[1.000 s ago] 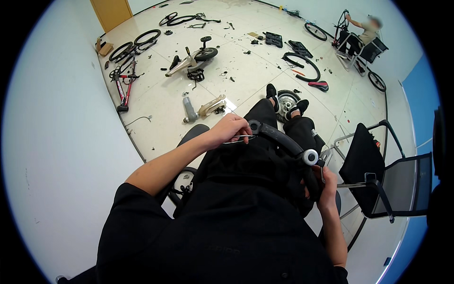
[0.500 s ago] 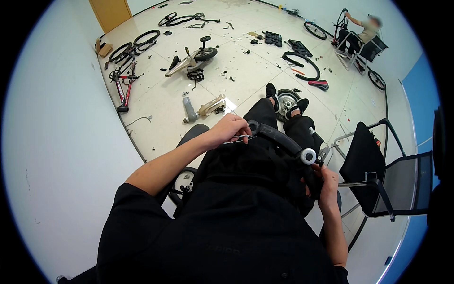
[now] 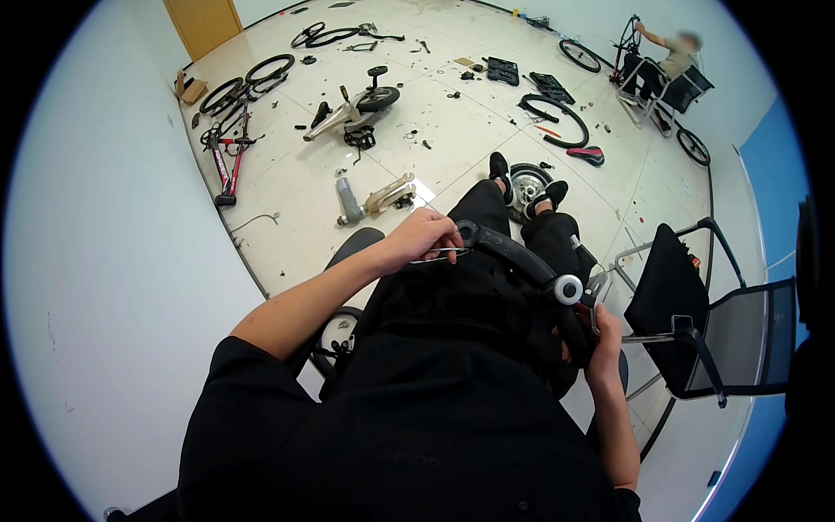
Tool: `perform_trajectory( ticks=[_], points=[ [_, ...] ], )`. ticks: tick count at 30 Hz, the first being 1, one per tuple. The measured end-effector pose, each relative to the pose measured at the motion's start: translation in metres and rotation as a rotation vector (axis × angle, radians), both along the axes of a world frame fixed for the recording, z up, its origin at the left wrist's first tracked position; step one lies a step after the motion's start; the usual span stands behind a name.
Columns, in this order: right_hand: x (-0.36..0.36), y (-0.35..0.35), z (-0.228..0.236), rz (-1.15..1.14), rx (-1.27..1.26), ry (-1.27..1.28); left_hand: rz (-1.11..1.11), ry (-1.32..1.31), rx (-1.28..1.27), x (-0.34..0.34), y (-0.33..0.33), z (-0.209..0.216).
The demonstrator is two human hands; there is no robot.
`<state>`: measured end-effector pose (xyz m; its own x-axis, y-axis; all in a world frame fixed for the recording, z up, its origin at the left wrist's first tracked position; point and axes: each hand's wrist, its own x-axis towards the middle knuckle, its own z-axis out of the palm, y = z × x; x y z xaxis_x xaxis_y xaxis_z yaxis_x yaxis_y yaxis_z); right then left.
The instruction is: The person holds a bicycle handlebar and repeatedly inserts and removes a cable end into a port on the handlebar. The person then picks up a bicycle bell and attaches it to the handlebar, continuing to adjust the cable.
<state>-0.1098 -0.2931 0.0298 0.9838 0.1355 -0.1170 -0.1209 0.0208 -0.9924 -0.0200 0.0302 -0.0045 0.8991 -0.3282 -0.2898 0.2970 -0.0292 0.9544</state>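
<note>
Across my lap lies a black curved handlebar (image 3: 513, 252) with a round silver-and-black bell (image 3: 568, 290) toward its right end. My left hand (image 3: 428, 235) is closed at the bar's left end, its fingers pinching a thin pale cable (image 3: 437, 255). My right hand (image 3: 604, 344) wraps round the right end of the bar below the bell. A metal lever (image 3: 595, 318) shows beside the fingers of that hand; part of the grip is hidden behind them. A small wheel (image 3: 529, 193) stands on the floor between my shoes.
A black chair (image 3: 670, 300) stands close at my right. Ahead on the floor lie a grey-and-gold frame part (image 3: 376, 202), a bike frame with a wheel (image 3: 348, 113), a tyre (image 3: 570, 130), a red-black saddle (image 3: 587, 156) and toolboxes (image 3: 503, 71). A seated person (image 3: 678, 61) works at far right.
My right hand's fingers have shifted slightly, and more of the metal lever shows beside them. The left hand and the handlebar stay nearly still.
</note>
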Motion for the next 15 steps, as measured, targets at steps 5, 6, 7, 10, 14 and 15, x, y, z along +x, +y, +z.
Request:
perform_trajectory(
  ticks=[5, 6, 7, 10, 14, 15],
  points=[
    [0.0031, -0.0043, -0.0022, 0.051, -0.133, 0.0, 0.0, 0.006, -0.003, -0.0004, 0.0, 0.0003],
    [0.0035, -0.0051, -0.0026, 0.061, -0.168, 0.001, -0.003, 0.005, -0.004, -0.0002, -0.0004, 0.0007],
    [0.0026, -0.0042, -0.0013, 0.053, -0.134, -0.009, -0.006, 0.005, -0.004, 0.0, -0.0009, 0.0009],
    [0.0016, -0.0019, 0.0002, 0.054, -0.069, -0.024, 0.003, 0.003, -0.005, -0.0005, 0.0005, -0.0009],
    [0.002, -0.0038, 0.0001, 0.064, -0.099, -0.017, -0.008, 0.001, -0.008, -0.0006, 0.0003, -0.0001],
    [0.0019, -0.0026, 0.0014, 0.06, -0.108, -0.016, -0.009, 0.002, -0.004, -0.0005, 0.0003, 0.0]
  ],
)
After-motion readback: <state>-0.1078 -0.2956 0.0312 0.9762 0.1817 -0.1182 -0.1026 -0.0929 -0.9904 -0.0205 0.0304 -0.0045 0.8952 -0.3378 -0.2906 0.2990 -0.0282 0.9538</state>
